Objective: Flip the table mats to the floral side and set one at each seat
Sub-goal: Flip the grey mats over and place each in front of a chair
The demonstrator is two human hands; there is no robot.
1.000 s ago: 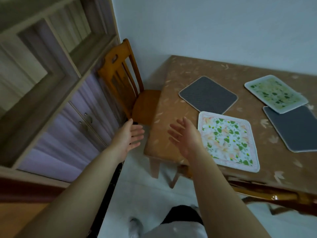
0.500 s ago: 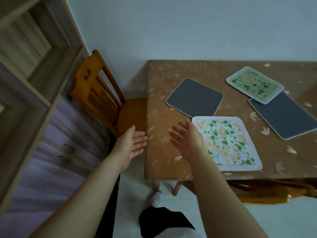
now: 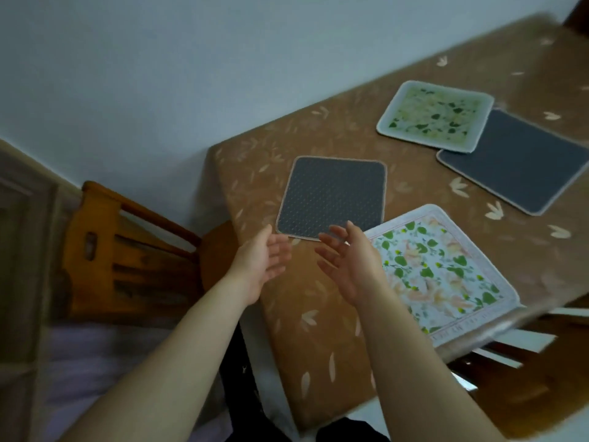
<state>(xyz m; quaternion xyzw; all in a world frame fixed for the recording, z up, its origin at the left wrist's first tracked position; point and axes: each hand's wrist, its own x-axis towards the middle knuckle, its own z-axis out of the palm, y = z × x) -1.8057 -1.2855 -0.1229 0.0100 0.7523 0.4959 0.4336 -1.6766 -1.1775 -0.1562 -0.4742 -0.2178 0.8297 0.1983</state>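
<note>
Both hands are out in front of the person, palms turned toward each other, fingers loosely spread and holding nothing. The left hand hovers over the table's corner edge, its fingertips just short of the near left corner of the grey mat. The right hand is a little further in over the table, its fingertips over the near edge of that same mat; I cannot tell whether they touch it. The back of the right hand and its wrist cover part of the left edge of the floral mat.

The grey mat lies flat, dotted backing up, pale trim around it, close to the table's left end. Just beside it on the right, its corner nearly meeting the grey mat's edge, the floral mat lies face up, green leaves and peach blooms on white, set along the table's near edge with its outer corner hanging slightly past it.

Further along the table, well apart from the hands, are two more. A green mat lies pattern up, nearer the wall. Its right edge overlaps the corner of a second grey mat, which is backing up.

The table wears a brown cloth with pale leaf prints. A wooden chair stands at the left end, its seat tucked partly under. Part of another chair shows under the near edge, at right.
</note>
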